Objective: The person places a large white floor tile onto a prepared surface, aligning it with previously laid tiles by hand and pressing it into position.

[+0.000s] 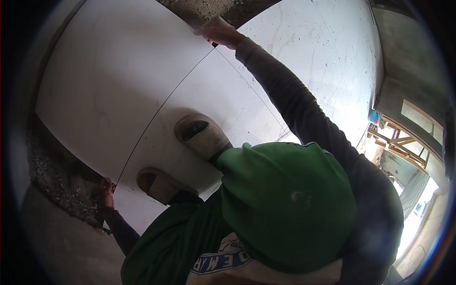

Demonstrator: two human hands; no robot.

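Note:
Large white floor tiles [104,71] meet along thin dark seams, with gritty mortar and rubble [61,185] showing past their edges. My right hand [218,32] reaches to the upper end of the middle seam, fingers curled over the tile corner, where a small dark piece shows under them. At the seam's lower-left end, my left hand [107,192] has bent fingers at the other tile corner; what is under the fingertips is too small to make out. My two slip-on shoes [202,137] rest on the tile beside the seam, below green-clad knees.
More white tile [323,57] extends to the upper right, speckled with dirt. A bare wall [403,57] runs along the right, with a blue object [373,118], a wooden frame [396,140] and a bright opening. Bare grey surface [61,223] lies at the lower left.

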